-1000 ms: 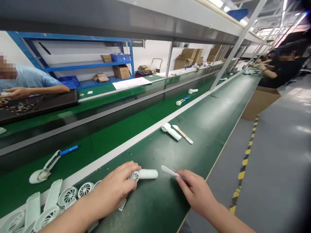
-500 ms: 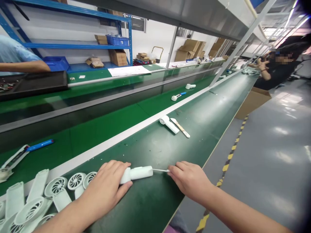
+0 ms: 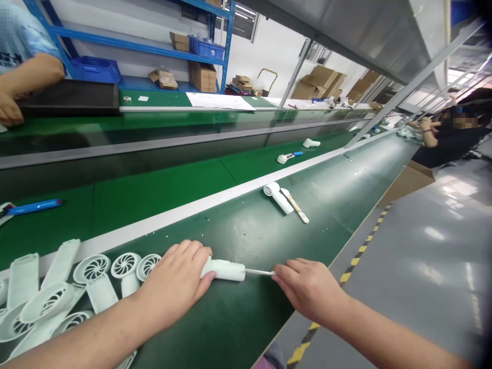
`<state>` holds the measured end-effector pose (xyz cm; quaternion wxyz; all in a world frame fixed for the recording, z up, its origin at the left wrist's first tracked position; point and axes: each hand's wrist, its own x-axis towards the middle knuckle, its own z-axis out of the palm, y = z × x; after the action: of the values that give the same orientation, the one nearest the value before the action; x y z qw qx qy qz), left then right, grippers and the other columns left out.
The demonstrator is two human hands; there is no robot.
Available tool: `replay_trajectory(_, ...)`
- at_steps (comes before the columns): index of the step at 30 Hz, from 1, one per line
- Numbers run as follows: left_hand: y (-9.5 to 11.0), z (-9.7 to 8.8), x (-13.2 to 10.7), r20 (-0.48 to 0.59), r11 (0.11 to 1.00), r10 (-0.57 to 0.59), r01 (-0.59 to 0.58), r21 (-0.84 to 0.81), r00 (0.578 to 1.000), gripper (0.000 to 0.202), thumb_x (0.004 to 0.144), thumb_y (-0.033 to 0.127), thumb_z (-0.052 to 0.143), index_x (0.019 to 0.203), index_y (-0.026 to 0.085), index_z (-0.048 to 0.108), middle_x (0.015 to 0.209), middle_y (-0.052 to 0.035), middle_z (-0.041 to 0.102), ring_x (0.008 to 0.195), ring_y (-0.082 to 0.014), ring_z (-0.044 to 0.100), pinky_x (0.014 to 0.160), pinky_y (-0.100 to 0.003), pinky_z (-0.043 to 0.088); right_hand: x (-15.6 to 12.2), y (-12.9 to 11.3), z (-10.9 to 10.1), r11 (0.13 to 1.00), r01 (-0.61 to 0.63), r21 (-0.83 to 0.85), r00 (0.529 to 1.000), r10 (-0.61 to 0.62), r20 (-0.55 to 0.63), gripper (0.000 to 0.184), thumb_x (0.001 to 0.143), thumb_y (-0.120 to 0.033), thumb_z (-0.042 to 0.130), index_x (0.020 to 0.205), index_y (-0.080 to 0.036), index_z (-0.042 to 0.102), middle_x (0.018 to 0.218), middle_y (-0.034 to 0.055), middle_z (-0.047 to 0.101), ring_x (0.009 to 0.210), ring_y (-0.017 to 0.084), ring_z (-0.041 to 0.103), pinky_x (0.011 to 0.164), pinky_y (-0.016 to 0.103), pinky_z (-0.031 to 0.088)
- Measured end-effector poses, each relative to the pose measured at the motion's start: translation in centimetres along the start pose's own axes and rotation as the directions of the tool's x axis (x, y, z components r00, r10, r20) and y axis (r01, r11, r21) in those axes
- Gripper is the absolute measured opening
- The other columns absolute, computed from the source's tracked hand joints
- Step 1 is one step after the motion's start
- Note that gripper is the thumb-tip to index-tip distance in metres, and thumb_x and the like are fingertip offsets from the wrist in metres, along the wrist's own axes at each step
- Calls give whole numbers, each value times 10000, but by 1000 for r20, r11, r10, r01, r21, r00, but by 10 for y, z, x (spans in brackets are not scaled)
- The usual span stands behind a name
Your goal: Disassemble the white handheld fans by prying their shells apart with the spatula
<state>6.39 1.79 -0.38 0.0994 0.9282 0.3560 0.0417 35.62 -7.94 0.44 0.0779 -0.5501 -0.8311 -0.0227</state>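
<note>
My left hand is closed over the head end of a white handheld fan body that lies on the green bench surface. My right hand pinches a thin white flat tool, whose tip meets the open end of the fan's handle. To the left of my left hand lies a pile of white fan shells with round grilles.
A second white fan body with a flat tool lies farther up the bench. On the conveyor belt are a blue-handled part and other fan parts. Another person's arm rests at the far left; one more person works at the right.
My right hand brought the flat tool from lying clear of the fan to its handle end and keeps it there. The camera view shifted, and the conveyor parts moved left.
</note>
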Motion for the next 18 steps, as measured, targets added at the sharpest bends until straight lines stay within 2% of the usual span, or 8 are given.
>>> replay_trajectory(7,0,0,1,10,1000,10,-10,10,1000,223,951,328,422,1069,180,540,986,-74,538,892,-246,503,775,-396,410,0,-3,0,999,49,4,998,-49,-28,211,972,-216,432,842,-179,593,619,-12,461,566,135,367,555,310,193)
replay_trajectory(12,1,1,2,0,1000,13,-13,2,1000,236,954,333,412,1080,175,535,1003,-77,538,914,-248,500,796,-400,409,3,-6,-7,995,84,-52,996,-85,-20,220,969,-203,426,802,-185,568,590,-16,450,535,131,355,539,312,174)
replay_trajectory(15,1,1,1,-3,1000,12,-12,-16,1000,243,953,336,408,1083,174,536,1013,-77,539,915,-247,502,799,-402,411,6,-10,-13,986,86,-143,990,-69,119,203,922,-152,437,744,-195,524,564,-11,455,488,130,355,514,322,135)
replay_trajectory(18,1,0,0,4,999,8,-8,-40,1000,250,954,324,388,1089,175,536,1019,-78,539,922,-249,506,805,-408,414,11,-15,-16,957,102,-273,940,-2,342,142,784,-75,512,730,-203,486,555,-7,489,424,131,379,482,322,91)
